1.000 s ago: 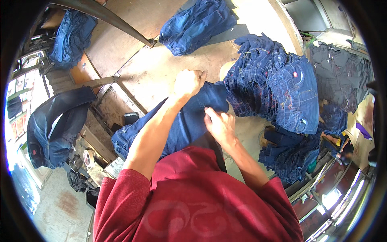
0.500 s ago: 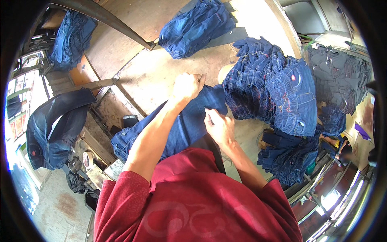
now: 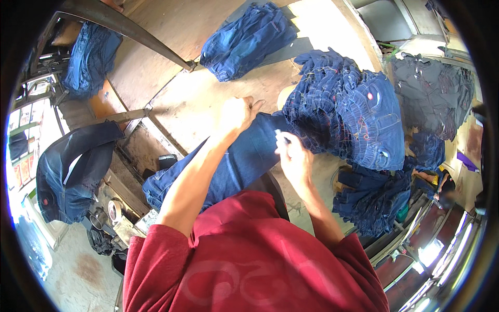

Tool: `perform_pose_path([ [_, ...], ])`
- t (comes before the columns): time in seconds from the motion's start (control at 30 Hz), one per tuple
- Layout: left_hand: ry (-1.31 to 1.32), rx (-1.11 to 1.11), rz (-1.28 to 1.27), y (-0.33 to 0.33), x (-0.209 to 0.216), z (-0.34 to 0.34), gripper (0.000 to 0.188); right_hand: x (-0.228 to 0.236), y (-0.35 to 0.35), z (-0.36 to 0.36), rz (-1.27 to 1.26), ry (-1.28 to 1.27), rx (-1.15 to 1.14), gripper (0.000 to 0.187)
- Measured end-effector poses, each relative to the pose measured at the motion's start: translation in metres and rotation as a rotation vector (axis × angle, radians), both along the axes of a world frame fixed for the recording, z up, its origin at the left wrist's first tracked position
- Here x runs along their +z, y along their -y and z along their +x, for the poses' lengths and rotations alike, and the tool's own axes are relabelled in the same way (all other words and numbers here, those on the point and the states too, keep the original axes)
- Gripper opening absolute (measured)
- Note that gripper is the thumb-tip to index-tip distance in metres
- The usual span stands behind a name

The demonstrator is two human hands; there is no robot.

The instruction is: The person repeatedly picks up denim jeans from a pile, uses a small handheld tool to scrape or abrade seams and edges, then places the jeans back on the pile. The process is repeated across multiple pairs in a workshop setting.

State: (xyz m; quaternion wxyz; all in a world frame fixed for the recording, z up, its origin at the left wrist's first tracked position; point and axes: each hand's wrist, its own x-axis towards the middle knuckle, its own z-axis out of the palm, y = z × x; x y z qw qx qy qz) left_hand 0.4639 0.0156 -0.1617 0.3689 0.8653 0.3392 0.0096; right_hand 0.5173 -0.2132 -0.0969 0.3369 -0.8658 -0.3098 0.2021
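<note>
A pair of blue denim pants [image 3: 236, 164] lies across my lap, under my left forearm. Above its far edge is my left hand [image 3: 239, 113], curled closed with the thumb sticking out; whatever its fingers hold, if anything, is hidden. My right hand [image 3: 295, 156] is closed in a pinch over the right end of the denim. A small pale and dark bit shows at its fingertips, too small to name. Just beyond the right hand stands a large stack of gathered blue denim garments [image 3: 371, 114] with loose threads and red marks.
Another denim pile [image 3: 247, 41] rests on the wooden tabletop [image 3: 182, 93]. Dark jeans [image 3: 78, 166] hang at the left, near a tape roll [image 3: 115, 210]. A slanting metal bar [image 3: 140, 34] crosses the far left. Black garments [image 3: 434, 96] and more denim [image 3: 371, 200] lie at right.
My right hand has moved right and slightly away from me, lifting off the denim's middle, and a small pale bit now shows at its fingertips. The left hand has barely shifted.
</note>
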Motion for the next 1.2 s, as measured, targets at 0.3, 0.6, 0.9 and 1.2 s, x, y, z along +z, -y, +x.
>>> perform_pose_path([
  [0.3,0.28,-0.133,0.393,0.093,0.048,-0.131,0.023,-0.037,0.012,-0.02,0.07,0.127,0.01,0.034],
  [0.6,0.119,-0.081,0.463,0.112,0.039,-0.139,0.016,-0.028,0.025,0.008,-0.05,-0.007,-0.063,0.016],
  [0.9,0.301,0.823,-1.21,0.155,0.072,-0.075,0.037,-0.022,0.034,0.019,0.04,-0.42,0.002,0.028],
  [1.2,0.298,0.849,-1.186,0.18,0.048,-0.095,0.019,-0.02,0.037,0.025,-0.035,-0.398,0.101,0.031],
])
